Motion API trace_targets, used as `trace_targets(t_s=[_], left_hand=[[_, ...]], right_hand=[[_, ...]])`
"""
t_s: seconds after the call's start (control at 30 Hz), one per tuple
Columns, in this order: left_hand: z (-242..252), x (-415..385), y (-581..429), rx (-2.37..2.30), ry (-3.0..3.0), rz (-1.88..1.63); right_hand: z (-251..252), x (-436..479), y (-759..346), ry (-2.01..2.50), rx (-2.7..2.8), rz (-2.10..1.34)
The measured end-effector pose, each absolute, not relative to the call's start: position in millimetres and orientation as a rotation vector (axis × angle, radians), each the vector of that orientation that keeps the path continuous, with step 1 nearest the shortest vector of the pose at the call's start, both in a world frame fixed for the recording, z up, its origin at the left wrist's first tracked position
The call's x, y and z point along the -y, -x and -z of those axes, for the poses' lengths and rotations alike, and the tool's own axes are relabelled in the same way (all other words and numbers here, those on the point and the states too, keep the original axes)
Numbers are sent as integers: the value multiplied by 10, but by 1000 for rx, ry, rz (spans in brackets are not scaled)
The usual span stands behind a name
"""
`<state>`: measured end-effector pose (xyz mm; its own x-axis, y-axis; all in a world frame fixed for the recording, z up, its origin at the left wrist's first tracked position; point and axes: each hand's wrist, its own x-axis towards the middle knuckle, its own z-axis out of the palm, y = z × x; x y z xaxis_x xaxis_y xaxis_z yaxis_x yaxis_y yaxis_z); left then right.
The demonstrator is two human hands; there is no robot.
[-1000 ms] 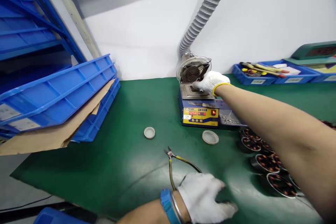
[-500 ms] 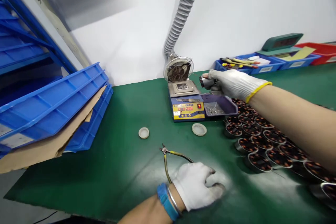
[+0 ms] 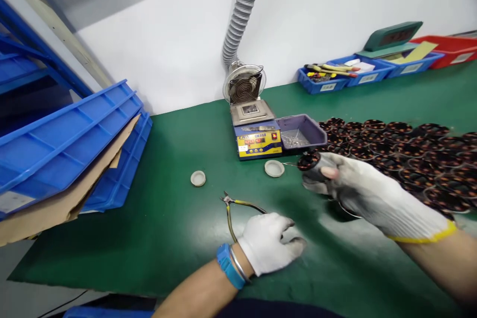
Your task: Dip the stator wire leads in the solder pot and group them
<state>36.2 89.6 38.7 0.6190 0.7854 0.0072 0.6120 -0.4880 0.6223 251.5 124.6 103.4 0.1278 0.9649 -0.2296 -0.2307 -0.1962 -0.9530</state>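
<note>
Inside the right grip [image 3: 352,184] is a small round can [image 3: 310,162], held above the tabletop [image 3: 167,243]. It has a gray metal side and a dark face with little spots the color of copper. The can is tilted, with its face up and to the left, and a thin wire [image 3: 290,164] sticks out that way. The right grip is closed snugly around the can, and a bare fingertip pokes out of the white glove.

Past the right grip and off to its right are many more cans [image 3: 402,149] in a big bunch, with dark, copper-spotted tops too. Just left of the right grip is a pale dish [image 3: 275,169].

Nearer the person is the left grip [image 3: 268,243], in a white glove, low over the tabletop. Its thumb and first finger are apart. The yellow-handled pliers [image 3: 227,199] run under it, but I cannot tell if the hidden fingers have hold of them.

Farther away than both grips is a blue and yellow box [image 3: 259,144] with red numbers, and touching its right side is a purple tray [image 3: 316,135] with shiny bits inside.
</note>
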Motion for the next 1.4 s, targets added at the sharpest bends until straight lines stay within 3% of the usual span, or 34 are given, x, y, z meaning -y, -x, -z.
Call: trace_targets(t_s=[0.27, 0.4, 0.6, 0.83, 1.0, 1.27, 1.4], left_hand=[[-397, -865, -359, -1061, -2185, -418], [-433, -867, -326, -1183, -1848, -894], [-548, -975, -256, -1217, -1204, -1420], [-511, -1037, -254, -1180, -1098, -1537], [-483, -1057, -240, -1180, -1080, -1521], [-626, -1129, -197, -1204, -1012, -1495], [-745, -1124, -142, -1042, -853, -1014]], right_hand=[[-704, -887, -2391, 1042, 737, -1526], [-519, -775, -2320, 1124, 877, -1472], [-77, -576, -2070, 1568, 1560, -712], [-89, -344, -2528, 1338, 2016, -102], [-251, -387, -2986, 1712, 1959, 481], [-346, -517, -2655, 1477, 1821, 237], [-740, -753, -2132, 1100, 1984, 50]])
